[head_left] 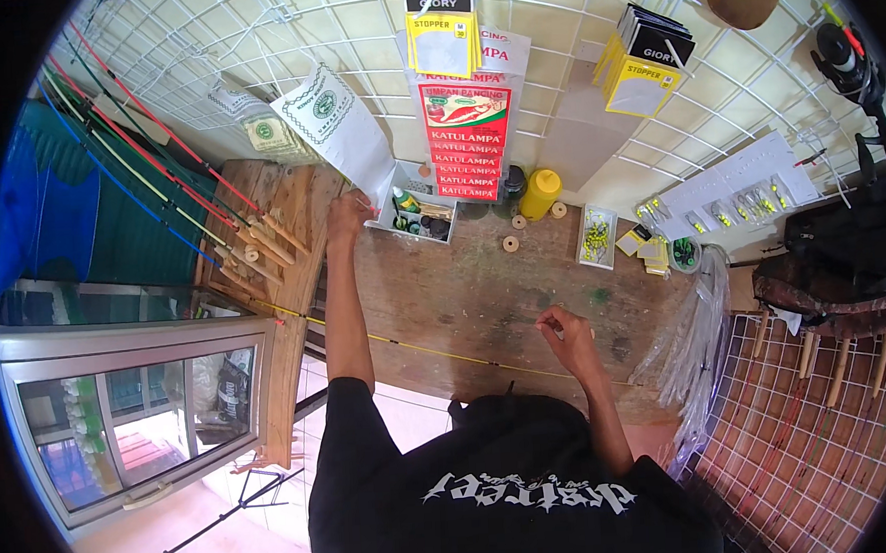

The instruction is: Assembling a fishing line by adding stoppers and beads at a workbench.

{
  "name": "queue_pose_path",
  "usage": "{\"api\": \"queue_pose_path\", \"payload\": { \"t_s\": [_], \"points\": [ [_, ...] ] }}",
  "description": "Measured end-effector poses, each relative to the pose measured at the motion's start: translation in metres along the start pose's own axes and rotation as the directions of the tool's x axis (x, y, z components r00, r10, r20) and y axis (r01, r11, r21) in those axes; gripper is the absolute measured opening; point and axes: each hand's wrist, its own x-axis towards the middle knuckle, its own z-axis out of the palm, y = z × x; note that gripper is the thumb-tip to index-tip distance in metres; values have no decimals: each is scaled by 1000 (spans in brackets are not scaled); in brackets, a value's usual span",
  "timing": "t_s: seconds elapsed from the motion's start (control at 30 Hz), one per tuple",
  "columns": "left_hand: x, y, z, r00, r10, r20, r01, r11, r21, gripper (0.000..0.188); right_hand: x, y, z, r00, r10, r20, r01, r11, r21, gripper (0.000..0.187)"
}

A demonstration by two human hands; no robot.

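My left hand (346, 219) is stretched forward to the left edge of a white box (422, 236). Its fingers are closed, and a tiny reddish spot shows at the tips; I cannot make out what it is. Small bottles, including a white one with a green label (405, 200), stand in that box. Nearer to me, my right hand (570, 340) hovers over the wooden table (434, 297) with thumb and fingertips pinched; anything between them is too small to see. A thin yellow-and-black fishing rod (406, 342) runs across the table's near part, below my right hand.
A yellow bottle (540, 193), wooden spools (510, 244) and a small white tray of yellow-green pieces (596, 236) stand at the back. Fishing rods with wooden handles (273, 243) lean at left. Red packets (468, 140) hang on the white wire grid. Clear plastic sleeves (701, 333) drape at right.
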Motion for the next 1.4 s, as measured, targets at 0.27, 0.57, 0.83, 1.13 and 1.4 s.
{"api": "queue_pose_path", "payload": {
  "t_s": [0.27, 0.57, 0.83, 1.13, 1.4],
  "points": [
    [12, -9, 6, 997, -67, -39, 72, 987, 143, 28, -7, 3, -4, 999, -4, -41, 5, 1000, 29, 10],
    [-37, -18, -1, 934, 20, -357, -167, 906, -389, 13, -21, 6, -11, 993, 15, -116, -12, 1000, 29, 11],
    [-234, 53, 134, 990, -6, 141, 127, 461, -878, 11, -55, 10, 9, 999, 9, -45, -6, 998, 60, 9],
    [-313, 145, 155, 897, 218, 385, 298, 347, -889, 14, -95, 7, 6, 962, -134, -237, 161, 982, 97, 11],
    [-323, 176, 157, 895, 324, 307, 173, 384, -907, 12, -112, 10, -15, 949, 38, -314, -2, 993, 114, 13]
  ]
}}
